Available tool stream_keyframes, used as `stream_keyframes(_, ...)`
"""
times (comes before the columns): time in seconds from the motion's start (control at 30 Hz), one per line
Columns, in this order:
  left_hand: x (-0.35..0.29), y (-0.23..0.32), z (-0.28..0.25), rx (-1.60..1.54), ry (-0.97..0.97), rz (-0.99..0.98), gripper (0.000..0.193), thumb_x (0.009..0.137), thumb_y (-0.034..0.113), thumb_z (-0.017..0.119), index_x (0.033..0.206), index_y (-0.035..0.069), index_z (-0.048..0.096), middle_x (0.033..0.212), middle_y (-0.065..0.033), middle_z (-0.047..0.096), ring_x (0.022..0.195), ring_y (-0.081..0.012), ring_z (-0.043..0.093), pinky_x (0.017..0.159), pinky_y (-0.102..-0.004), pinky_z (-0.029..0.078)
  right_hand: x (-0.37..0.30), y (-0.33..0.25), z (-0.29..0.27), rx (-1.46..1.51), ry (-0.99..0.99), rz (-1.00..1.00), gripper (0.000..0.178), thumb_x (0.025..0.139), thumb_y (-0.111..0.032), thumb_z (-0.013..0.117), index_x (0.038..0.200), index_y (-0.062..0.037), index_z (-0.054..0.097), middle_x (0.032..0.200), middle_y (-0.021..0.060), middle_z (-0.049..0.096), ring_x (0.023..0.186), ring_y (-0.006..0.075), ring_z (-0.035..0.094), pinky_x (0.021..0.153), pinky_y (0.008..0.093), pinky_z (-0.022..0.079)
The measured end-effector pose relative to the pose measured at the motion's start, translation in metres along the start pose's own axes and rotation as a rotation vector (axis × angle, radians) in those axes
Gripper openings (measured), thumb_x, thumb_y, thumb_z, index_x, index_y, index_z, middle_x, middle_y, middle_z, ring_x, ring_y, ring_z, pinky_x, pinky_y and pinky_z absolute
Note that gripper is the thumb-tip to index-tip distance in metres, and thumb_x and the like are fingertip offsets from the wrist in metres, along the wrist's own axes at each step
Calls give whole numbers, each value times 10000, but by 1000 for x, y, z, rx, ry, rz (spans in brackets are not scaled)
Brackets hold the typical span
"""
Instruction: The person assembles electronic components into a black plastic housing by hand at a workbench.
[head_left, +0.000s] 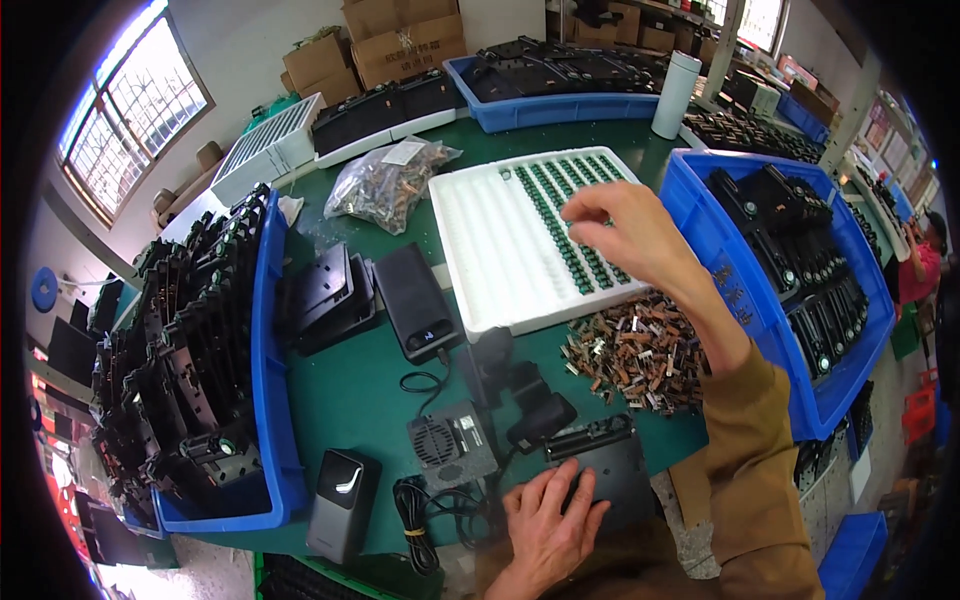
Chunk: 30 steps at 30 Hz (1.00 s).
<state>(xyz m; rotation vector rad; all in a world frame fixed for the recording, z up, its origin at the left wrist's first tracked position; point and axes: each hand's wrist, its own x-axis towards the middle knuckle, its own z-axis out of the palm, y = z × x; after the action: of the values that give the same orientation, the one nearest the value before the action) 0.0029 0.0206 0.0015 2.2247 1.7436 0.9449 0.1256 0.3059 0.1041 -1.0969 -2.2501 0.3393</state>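
Note:
My left hand (552,522) lies with its fingers stretched over a black plastic housing (617,470) at the table's near edge. Above the white foam tray (475,250) hovers my right hand (632,228), its fingers curled into a pinch. Whatever sits between those fingertips, if anything, is too small to make out. Rows of small green round parts (577,262) fill the tray's right side, partly hidden by the right hand. Below my right forearm spreads a loose pile of small brown and metal pieces (640,352).
Blue bins of black housings stand left (272,400), right (735,215) and at the back (570,112). Around the middle lie a clear bag (385,185), a black power bank (412,300), a small fan (450,440), bundled cable (415,525) and a grey-black device (342,505). A white bottle (677,95) stands far right.

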Motion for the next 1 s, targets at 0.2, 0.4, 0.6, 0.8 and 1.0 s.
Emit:
stream_keyframes(0.2, 3, 2, -4, 21, -18, 11, 420, 763, 293, 790, 1128, 103, 705, 1220, -59, 607, 1041, -242, 571, 839, -410, 390, 99, 43, 64, -126, -70, 226, 220, 782, -71, 651, 975, -69, 757, 1006, 173, 730, 954, 350, 694, 827, 442, 538)
stream_keyframes(0.4, -1, -3, 3, 59, 9, 0, 386, 755, 319, 806, 1092, 145, 736, 1230, -31, 636, 1031, -215, 577, 844, -387, 431, 150, 84, 122, -159, 46, 222, 247, 780, -2, 618, 953, -101, 764, 1000, 178, 723, 979, 368, 684, 805, 469, 544)
stream_keyframes(0.6, -2, -6, 3, -4, 44, 35, 374, 842, 255, 735, 1173, 91, 674, 1249, -107, 621, 1065, -252, 587, 878, -419, 379, 167, 86, 137, -297, 50, 209, 166, 722, 18, 665, 860, -63, 712, 922, 125, 704, 932, 329, 677, 773, 451, 532)
stream_keyframes(0.8, -2, -3, 4, 15, 45, 10, 367, 842, 278, 730, 1164, 107, 685, 1242, -87, 636, 1060, -239, 598, 880, -418, 387, 175, 88, 127, -172, -32, 380, 136, 741, -8, 694, 866, -58, 715, 925, 135, 721, 919, 316, 691, 795, 418, 538)
stream_keyframes(1.0, -8, -2, 4, 9, 13, 15, 416, 826, 287, 750, 1196, 114, 672, 1291, -120, 606, 1110, -252, 576, 900, -439, 385, 165, 102, 108, 187, 128, 379, 159, 751, -100, 764, 904, -63, 744, 962, 161, 740, 963, 321, 708, 876, 406, 542)
